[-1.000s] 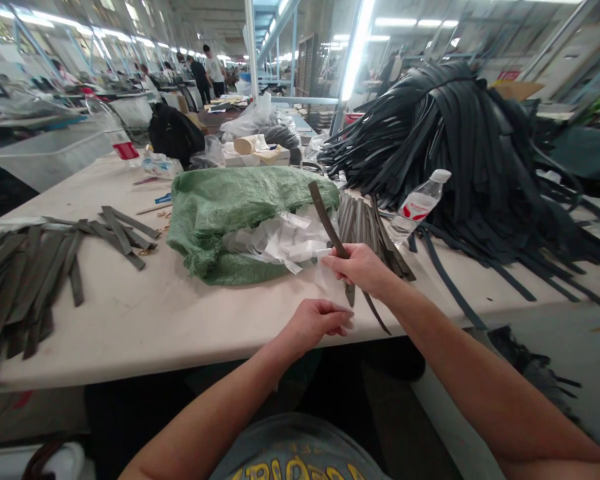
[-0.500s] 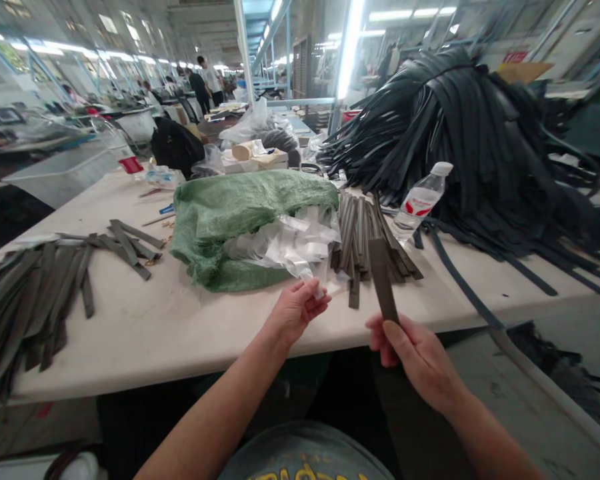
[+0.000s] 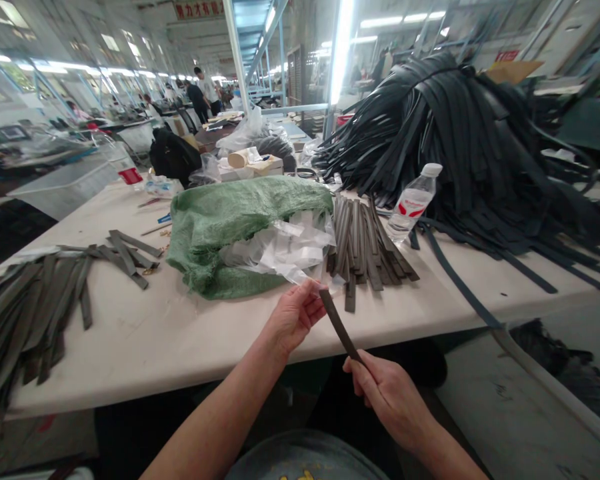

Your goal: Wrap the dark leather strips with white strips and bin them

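My left hand pinches a clear plastic sleeve at the mouth of the green woven sack. More such sleeves spill from the sack's opening. In my right hand is a dark brown strap, gripped partway along its length. The strap's squared tip is right by the left fingertips and the sleeve's end; whether it has entered the sleeve I cannot tell. Just beyond, a bundle of similar straps lies on the table, right of the sack.
A water bottle stands beside a tall heap of black straps on the right. More brown straps overhang the table's left edge. Small tools, bags and boxes lie behind the sack. People stand far back.
My right hand has moved left, bringing the strap's tip from above the table to my left fingertips. The left hand stays near the same spot, still pinching the plastic. The view has shifted slightly.
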Demonstrator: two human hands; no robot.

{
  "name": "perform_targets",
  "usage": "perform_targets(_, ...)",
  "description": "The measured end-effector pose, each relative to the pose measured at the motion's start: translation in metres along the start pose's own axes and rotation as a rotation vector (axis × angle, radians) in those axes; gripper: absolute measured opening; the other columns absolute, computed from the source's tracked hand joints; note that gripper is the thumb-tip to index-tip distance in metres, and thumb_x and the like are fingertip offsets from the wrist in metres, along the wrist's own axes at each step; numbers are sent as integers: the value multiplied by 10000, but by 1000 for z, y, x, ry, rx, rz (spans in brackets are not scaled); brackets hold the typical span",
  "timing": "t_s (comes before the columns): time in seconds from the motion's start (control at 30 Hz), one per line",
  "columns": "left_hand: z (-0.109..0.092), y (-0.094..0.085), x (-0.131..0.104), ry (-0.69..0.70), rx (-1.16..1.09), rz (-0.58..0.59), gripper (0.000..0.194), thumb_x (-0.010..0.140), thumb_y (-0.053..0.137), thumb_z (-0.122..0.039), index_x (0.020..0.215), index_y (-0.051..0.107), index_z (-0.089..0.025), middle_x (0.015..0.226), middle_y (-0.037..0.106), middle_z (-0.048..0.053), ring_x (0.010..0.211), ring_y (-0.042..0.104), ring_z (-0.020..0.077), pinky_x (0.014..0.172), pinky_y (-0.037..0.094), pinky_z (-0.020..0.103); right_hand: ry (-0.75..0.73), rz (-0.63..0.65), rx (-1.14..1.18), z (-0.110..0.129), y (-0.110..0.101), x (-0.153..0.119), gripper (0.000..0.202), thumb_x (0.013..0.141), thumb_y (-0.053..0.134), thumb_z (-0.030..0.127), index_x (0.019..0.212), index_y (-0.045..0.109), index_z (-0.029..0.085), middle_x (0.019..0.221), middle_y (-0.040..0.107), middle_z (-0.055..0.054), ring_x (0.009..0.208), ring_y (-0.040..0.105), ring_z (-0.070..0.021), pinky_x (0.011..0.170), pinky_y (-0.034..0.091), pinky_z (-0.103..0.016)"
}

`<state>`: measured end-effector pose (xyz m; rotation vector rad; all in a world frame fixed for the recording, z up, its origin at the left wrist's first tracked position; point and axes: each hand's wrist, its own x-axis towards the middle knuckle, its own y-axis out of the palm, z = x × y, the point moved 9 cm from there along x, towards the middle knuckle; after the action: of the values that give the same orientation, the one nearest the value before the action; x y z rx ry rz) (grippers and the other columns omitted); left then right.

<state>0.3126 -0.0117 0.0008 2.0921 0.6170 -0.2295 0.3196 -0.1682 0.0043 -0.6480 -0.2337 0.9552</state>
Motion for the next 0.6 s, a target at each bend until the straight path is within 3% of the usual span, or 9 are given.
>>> perform_targets(0.2, 6, -4, -1, -54, 0, 0, 161, 846, 658, -303, 866, 679, -144, 837, 725, 64, 733, 690, 154, 698, 550, 253, 63, 113, 172, -9, 8, -2, 418, 1001, 300, 456, 870, 593, 188, 617, 549, 20, 486, 556, -129, 482, 433, -228)
perform_targets(0.3, 6, -10, 0, -75, -14, -42, 176, 889, 599, -298, 883, 678, -140, 838, 725, 72, 704, 685, 139, 685, 546, 246, 57, 100, 240, -11, 8, -5, 419, 1000, 303, 468, 886, 590, 186, 624, 536, 27, 490, 551, -123, 479, 431, -224)
perform_targets(0.6, 8, -8, 0, -71, -33, -59, 180, 910, 565, -283, 897, 672, -138, 836, 725, 67, 717, 683, 143, 684, 545, 253, 59, 110, 192, -9, 14, -5, 418, 1002, 307, 457, 876, 597, 183, 623, 537, 27, 500, 561, -127, 497, 437, -231)
